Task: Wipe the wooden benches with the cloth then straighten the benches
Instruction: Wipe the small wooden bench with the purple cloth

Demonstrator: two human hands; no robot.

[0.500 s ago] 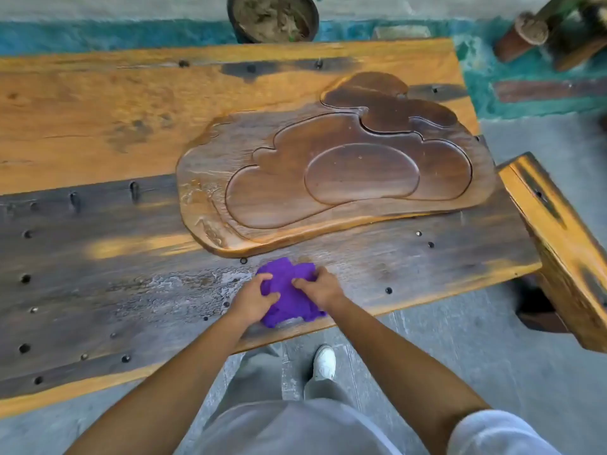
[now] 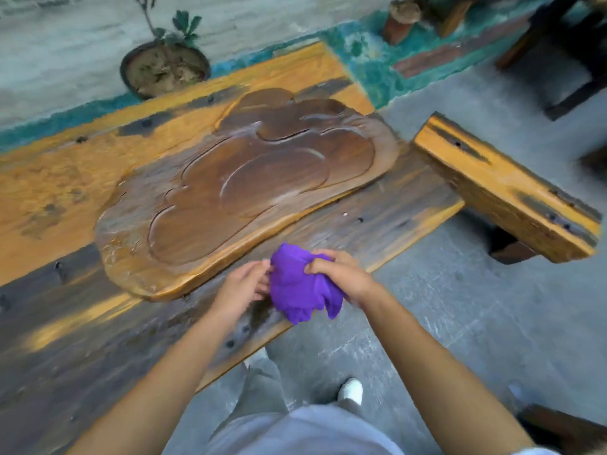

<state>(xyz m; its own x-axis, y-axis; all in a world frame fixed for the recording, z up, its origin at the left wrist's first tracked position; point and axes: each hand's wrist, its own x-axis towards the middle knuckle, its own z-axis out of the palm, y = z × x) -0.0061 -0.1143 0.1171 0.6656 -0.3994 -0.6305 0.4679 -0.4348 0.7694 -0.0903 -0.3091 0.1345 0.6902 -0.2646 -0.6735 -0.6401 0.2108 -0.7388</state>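
A purple cloth hangs bunched between both hands, lifted just above the near edge of the wide wooden bench top. My right hand grips the cloth's upper right part. My left hand pinches its left edge with the fingertips. A carved dark wooden tray lies on the bench top beyond the hands. A narrow yellow-and-black wooden bench stands at an angle to the right, apart from the wide one.
A potted plant stands behind the wide bench by the wall. Dark wooden furniture and a small pot stand at the back right. Grey concrete floor lies between the benches. My shoes are below.
The cloth has come up off the bench surface and now hangs bunched in both hands. The view has swung right, showing more of the narrow bench.
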